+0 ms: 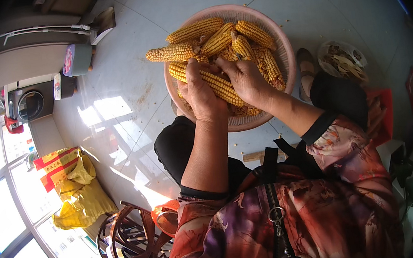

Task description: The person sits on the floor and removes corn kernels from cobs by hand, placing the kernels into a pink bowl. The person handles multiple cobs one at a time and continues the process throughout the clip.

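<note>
My left hand (pixel 202 93) grips a yellow corn cob (pixel 223 87) slantwise over a pink plastic basket (pixel 289 50), thumb on top. Close against the cob's upper side is my right hand (pixel 249 81), its fingers curled. A small dark piece shows beside its knuckles; whether the hand holds it cannot be made out. Several whole cobs lie at the far side of the basket, one long cob (pixel 172 52) jutting over the left rim. Loose kernels (pixel 262 60) cover the basket's inside beneath them.
Scattered kernels dot the grey tiled floor (pixel 135 27). Right of my shoe (pixel 305 69) stands a clear plastic bag (pixel 342 60) of dry husks, with a red box (pixel 382 116) nearer me. Yellow sacks (pixel 86 202) and a rattan chair (pixel 146 241) are at left.
</note>
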The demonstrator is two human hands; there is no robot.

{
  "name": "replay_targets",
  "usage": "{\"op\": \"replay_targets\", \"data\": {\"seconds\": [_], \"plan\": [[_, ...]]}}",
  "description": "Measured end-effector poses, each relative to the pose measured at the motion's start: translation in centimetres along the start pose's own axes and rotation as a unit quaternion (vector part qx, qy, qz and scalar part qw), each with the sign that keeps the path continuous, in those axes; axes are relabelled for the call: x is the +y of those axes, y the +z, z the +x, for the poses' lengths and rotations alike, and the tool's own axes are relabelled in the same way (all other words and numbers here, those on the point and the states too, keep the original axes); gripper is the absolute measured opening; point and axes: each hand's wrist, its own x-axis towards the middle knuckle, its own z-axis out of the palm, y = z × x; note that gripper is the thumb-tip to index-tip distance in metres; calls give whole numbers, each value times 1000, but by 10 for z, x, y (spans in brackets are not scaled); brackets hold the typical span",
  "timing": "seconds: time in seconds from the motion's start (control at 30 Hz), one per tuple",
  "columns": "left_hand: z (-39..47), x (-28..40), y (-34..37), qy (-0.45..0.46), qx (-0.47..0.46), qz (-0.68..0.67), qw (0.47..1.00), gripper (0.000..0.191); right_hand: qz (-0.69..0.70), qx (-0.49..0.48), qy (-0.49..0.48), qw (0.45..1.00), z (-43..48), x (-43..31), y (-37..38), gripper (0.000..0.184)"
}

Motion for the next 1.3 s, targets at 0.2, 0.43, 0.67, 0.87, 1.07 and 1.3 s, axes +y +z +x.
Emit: {"op": "replay_targets", "data": {"seconds": [0.2,0.43,0.67,0.87,1.07,1.3], "plan": [[-1,0,-5,-17,-47,-28,998,22,138,32,142,980,8,0,4,63],[14,-2,-15,-65,-25,-101,992,24,-15,-99,-10,995,0,-7,-5,63],[23,8,-10,-56,-11,-55,997,30,-33,-53,-53,997,4,-11,0,45],[35,8,-6,-110,-40,-52,992,28,28,-23,-38,999,24,5,3,47],[38,19,-9,-129,-116,-50,984,21,99,-7,142,985,7,-40,1,60],[47,12,-11,-124,-88,-63,986,23,36,-93,-27,995,-2,-34,-4,60]]}}
